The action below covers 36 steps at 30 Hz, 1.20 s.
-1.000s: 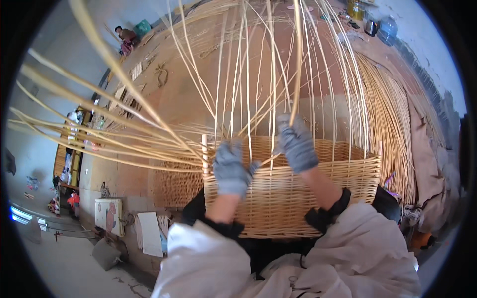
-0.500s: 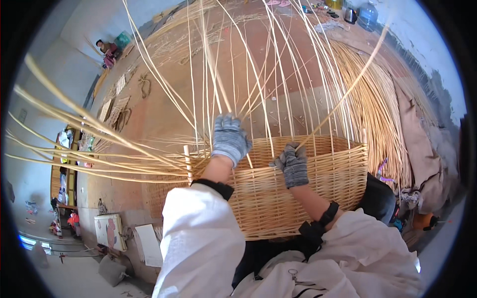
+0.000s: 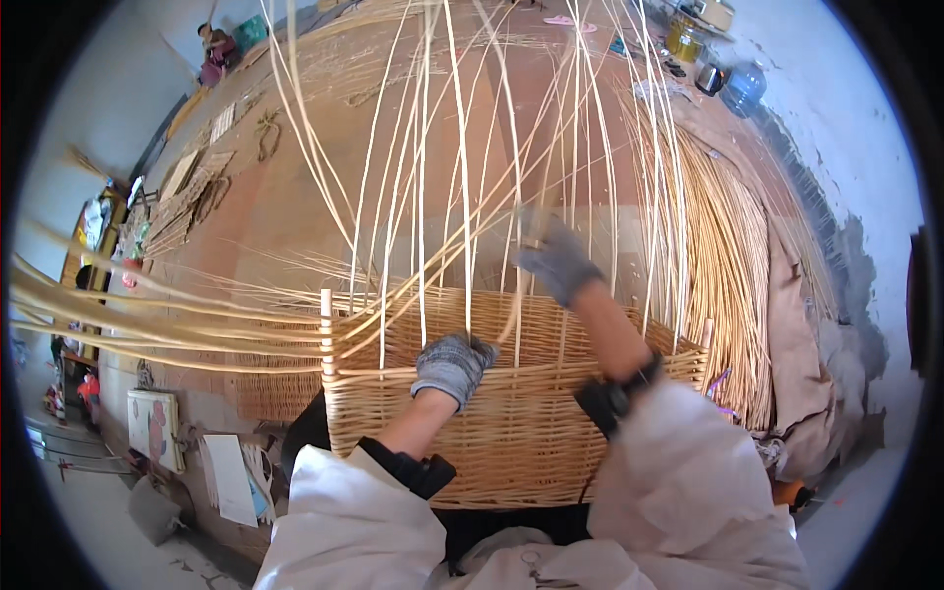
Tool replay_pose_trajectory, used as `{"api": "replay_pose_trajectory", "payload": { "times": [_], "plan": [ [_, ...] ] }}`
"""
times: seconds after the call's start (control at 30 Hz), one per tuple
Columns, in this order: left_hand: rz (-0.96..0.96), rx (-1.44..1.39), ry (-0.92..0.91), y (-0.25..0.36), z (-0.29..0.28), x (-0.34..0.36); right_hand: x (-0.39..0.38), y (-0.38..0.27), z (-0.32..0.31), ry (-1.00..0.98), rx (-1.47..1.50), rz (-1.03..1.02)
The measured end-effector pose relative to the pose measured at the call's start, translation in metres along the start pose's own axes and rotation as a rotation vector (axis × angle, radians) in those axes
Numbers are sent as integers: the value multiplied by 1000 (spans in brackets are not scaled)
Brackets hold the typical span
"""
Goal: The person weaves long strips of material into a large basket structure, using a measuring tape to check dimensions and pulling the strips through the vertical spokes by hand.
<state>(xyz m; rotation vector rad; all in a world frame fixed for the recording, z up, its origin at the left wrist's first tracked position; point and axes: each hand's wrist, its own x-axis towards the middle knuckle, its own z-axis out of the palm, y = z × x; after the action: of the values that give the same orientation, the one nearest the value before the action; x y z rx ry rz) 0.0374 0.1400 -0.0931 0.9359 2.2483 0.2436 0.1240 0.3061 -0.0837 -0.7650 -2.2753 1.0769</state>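
A rectangular wicker basket (image 3: pixel 467 442) of woven tan rods sits at my lap, its long near wall facing me. My left hand (image 3: pixel 454 369), in a grey knit glove, is closed at the near rim around the foot of a pale rod. My right hand (image 3: pixel 559 261), gloved alike, is raised above the basket's opening and smeared by motion. A wicker rod (image 3: pixel 517 313) runs up from the rim into its curled fingers. Upright rods (image 3: pixel 420 197) stand all along the walls. A bundle of thicker rods (image 3: pixel 197 334) sticks out past the left corner post (image 3: pixel 326 320).
A large pile of loose rods (image 3: pixel 728 295) lies on the floor to the right, beside a brown cloth (image 3: pixel 798 344). Far right stand a kettle (image 3: pixel 709 79) and a blue water jug (image 3: pixel 744 88). Another person (image 3: pixel 214 54) sits far left. A flat board (image 3: pixel 154 430) lies near left.
My left hand has come down from among the upright rods to the near rim. My right hand has lifted off the rim, up and away from me. The basket sits further left in view.
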Motion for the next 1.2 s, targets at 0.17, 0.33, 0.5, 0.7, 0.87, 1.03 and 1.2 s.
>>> {"api": "replay_pose_trajectory", "payload": {
  "times": [0.17, 0.33, 0.5, 0.7, 0.87, 1.03, 1.2],
  "plan": [
    [61, 107, -308, -18, -1, 11, -30, 25, 4, 320, 786, 216],
    [-64, 198, -122, 18, -6, -9, -135, -7, -12, 617, 982, 219],
    [-109, 378, -47, 100, 13, -25, -152, 30, -62, 423, 1226, 144],
    [251, 160, -195, 94, 62, 1, -175, 67, -108, 560, 993, 614],
    [152, -82, -140, 124, 75, -10, -33, 83, -101, 279, -340, 65],
    [250, 173, -245, 111, 73, 0, -66, 47, -138, 569, 381, 182],
    [225, -16, -343, 106, 75, 12, -184, 79, -138, 709, 718, 254]
  ]
}}
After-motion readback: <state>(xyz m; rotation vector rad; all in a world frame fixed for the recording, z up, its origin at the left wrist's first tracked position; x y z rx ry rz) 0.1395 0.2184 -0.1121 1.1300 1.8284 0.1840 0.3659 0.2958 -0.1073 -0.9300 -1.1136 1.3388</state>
